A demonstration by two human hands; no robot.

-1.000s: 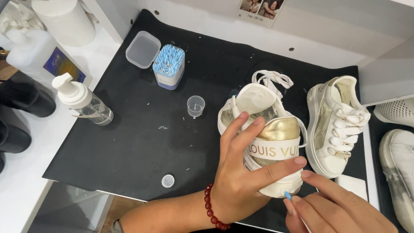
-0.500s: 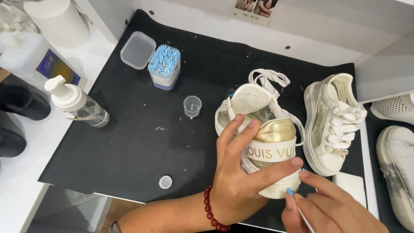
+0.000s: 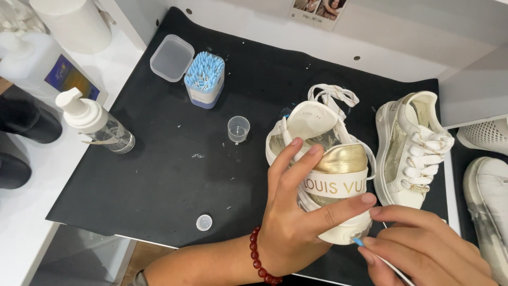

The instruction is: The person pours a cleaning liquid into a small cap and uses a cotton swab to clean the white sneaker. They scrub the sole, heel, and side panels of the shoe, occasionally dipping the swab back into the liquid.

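A: Whereabouts of the white and gold sneaker (image 3: 328,175)?

B: Lifted just above the black mat (image 3: 159,175), heel toward the camera, laces loose and trailing behind the tongue.

A: And the grip on each side?

B: Left hand (image 3: 296,222) wrapped round the heel, thumb along the lower rim, fingers over the gold panel; grip closed firmly on the shoe. Right hand (image 3: 423,249) pinching a thin cotton swab (image 3: 359,242), blue tip touching the heel's bottom edge.

A: Progress, judging by looks?

B: Probably mid-way. Heel band and sole rim already bright on the visible side; only the small spot under the swab being worked. Far side hidden, so impossible to tell there. Laces not yet threaded.

A: Anything close by?

B: 1 matching sneaker (image 3: 410,148) just beside, on the right, laced and lying on its side. Further right, 2 more white shoes, the nearer grubby shoe (image 3: 489,206) dull and smudged.

A: Supplies?

B: A small clear cup (image 3: 238,128) near the toe, an open box of blue swabs (image 3: 205,79) with its lid (image 3: 171,57) beside it, a pump bottle (image 3: 95,124) at the mat's left edge, 1 loose cap (image 3: 204,222) near the front.
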